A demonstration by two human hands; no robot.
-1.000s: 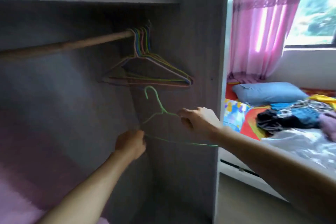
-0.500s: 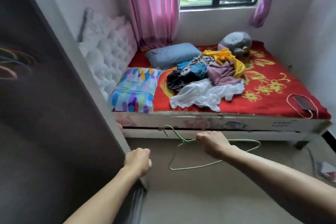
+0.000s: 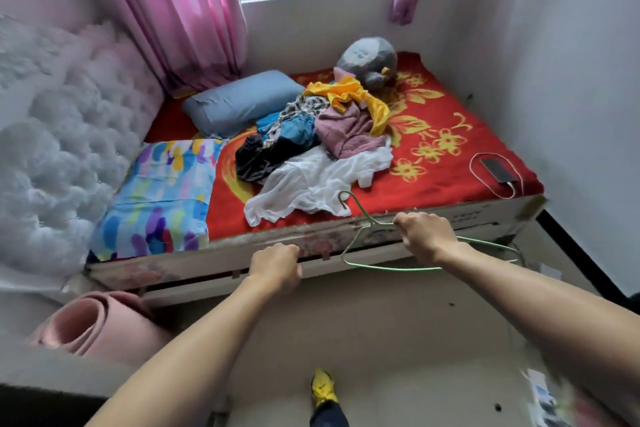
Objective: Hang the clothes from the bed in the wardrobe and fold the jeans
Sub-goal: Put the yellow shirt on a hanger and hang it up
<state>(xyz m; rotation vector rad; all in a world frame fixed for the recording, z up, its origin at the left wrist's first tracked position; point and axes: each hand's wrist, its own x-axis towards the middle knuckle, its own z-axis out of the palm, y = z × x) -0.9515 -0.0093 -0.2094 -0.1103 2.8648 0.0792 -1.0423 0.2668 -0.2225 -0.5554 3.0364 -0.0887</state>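
The right hand (image 3: 424, 237) is curled round one sloping shoulder of a thin green wire hanger (image 3: 370, 221), gripping it just beside the twisted neck; the hanger lies roughly flat in the air in front of the bed's worn white front edge (image 3: 207, 260), its hook up over the rim of the red blanket with yellow flowers (image 3: 450, 156); the left hand (image 3: 275, 269) is near the same edge, fingers tucked into a fist with nothing showing in them

The heap of crumpled clothes (image 3: 311, 139) lies in the middle of the blanket; a sheer white garment (image 3: 304, 180) is spread nearest the hands, its hem just beside the hook; behind it are a black piece (image 3: 252, 156), a bright blue piece (image 3: 294, 128), a dusty mauve piece (image 3: 346, 132) and a yellow one (image 3: 353, 90) on top; which of these is the jeans cannot be told

A grey-blue pillow (image 3: 242, 104) and a multicoloured patterned pillow (image 3: 162, 194) lie by the white tufted headboard (image 3: 62, 135); a grey plush toy (image 3: 367, 59) is at the far side under the window; a dark phone ringed by a white cable (image 3: 498, 170) lies near the blanket's right corner; a rolled pink mat (image 3: 93, 322) is on the floor at the left
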